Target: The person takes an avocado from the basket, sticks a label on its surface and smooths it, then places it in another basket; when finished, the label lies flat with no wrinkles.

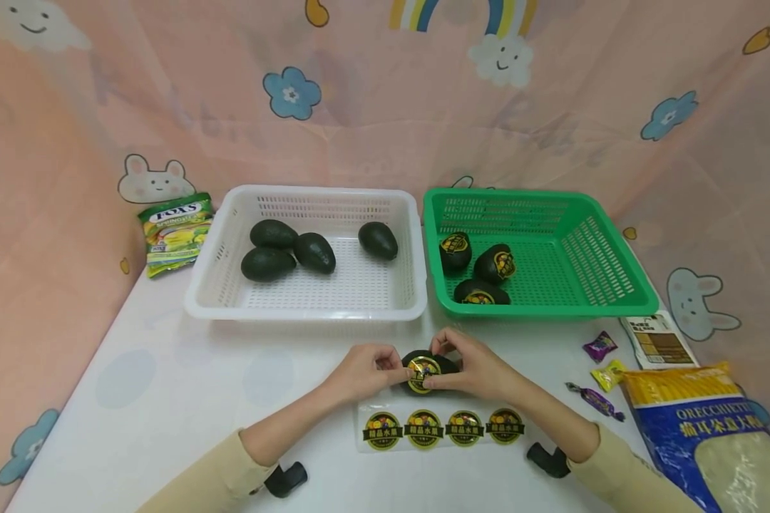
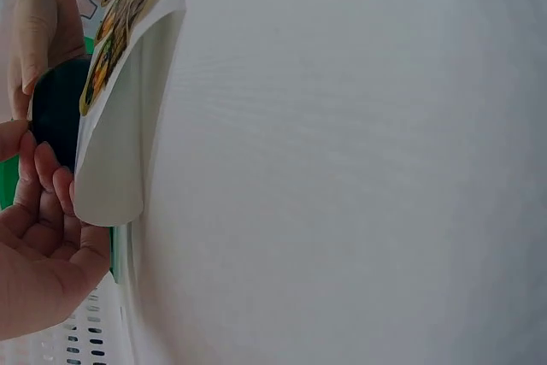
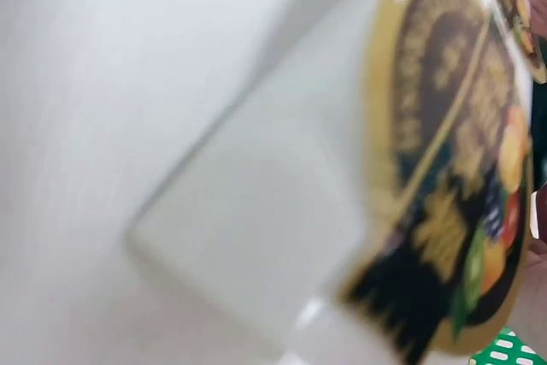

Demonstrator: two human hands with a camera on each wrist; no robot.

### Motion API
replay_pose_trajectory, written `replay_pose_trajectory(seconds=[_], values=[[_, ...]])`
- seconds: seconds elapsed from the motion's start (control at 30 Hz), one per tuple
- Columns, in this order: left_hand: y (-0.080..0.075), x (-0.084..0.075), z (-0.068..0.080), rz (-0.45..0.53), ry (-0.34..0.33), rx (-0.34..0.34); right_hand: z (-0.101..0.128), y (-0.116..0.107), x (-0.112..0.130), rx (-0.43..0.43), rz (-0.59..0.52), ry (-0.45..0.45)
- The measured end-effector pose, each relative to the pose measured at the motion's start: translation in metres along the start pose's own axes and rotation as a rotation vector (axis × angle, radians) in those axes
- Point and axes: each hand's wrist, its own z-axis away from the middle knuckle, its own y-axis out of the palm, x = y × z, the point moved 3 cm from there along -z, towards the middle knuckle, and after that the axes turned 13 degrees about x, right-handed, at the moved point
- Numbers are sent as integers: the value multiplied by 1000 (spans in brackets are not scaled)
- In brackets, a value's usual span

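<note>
Between both hands is a dark green avocado (image 1: 449, 365) with a round black-and-gold sticker (image 1: 422, 375) on its near face. My left hand (image 1: 368, 372) holds its left side, thumb tip on the sticker. In the left wrist view, that hand's bent fingers (image 2: 64, 181) rest against the avocado (image 2: 58, 113). My right hand (image 1: 478, 367) grips the right side, its thumb at the sticker's lower edge and its index finger over the top. Just below lies a sheet of stickers (image 1: 443, 442) with a row of several left. Its curled edge fills much of the right wrist view.
A white basket (image 1: 308, 313) with several plain avocados stands at back left. Beside it, a green basket (image 1: 552, 311) holds 3 stickered ones. Wrapped candies (image 1: 599, 347) and a pasta bag (image 1: 699, 434) lie at right; a candy bag (image 1: 176, 235) leans at far left.
</note>
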Motion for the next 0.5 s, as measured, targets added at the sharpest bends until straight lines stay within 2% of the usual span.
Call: replay_pose_trajectory(seconds=[0.2, 0.3, 0.4, 0.5], values=[[0, -1, 2, 0, 26, -3, 0, -1, 1, 13, 41, -28], [1, -5, 3, -60, 81, -52, 0, -1, 1, 10, 73, -36], [2, -14, 4, -201, 230, -101, 1, -1, -1, 8, 79, -44], [5, -24, 4, -409, 397, -86, 1, -1, -2, 12, 78, -52]])
